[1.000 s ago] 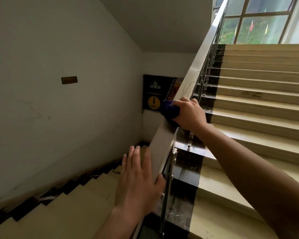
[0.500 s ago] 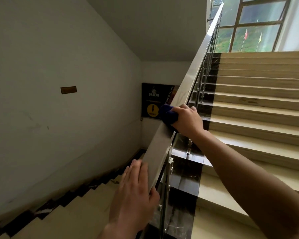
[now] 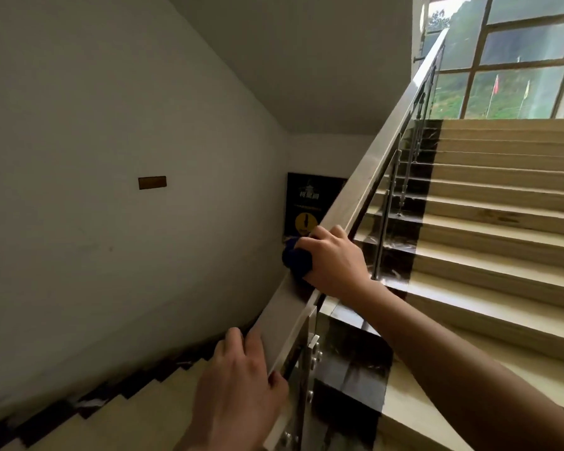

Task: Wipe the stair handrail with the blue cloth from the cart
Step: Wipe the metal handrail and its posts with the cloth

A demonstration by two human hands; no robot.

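Note:
A flat steel handrail (image 3: 381, 167) climbs from bottom centre to the upper right. My right hand (image 3: 334, 260) presses a bunched dark blue cloth (image 3: 296, 258) onto the rail about midway up; only the cloth's left part shows past my fingers. Lower down, my left hand (image 3: 238, 392) grips the same rail, fingers over the top and thumb under its right edge. No cart is in view.
Beige stairs (image 3: 502, 229) with black marble edging rise on the right of the rail's glass and steel posts (image 3: 385, 216). A lower flight (image 3: 111, 415) descends at left beside a white wall. A dark poster (image 3: 310, 203) hangs at the landing; a window (image 3: 508, 63) is above.
My right hand has slid the cloth down the rail towards me. My left hand has closed more firmly on the rail's lower part, and the view has tilted up.

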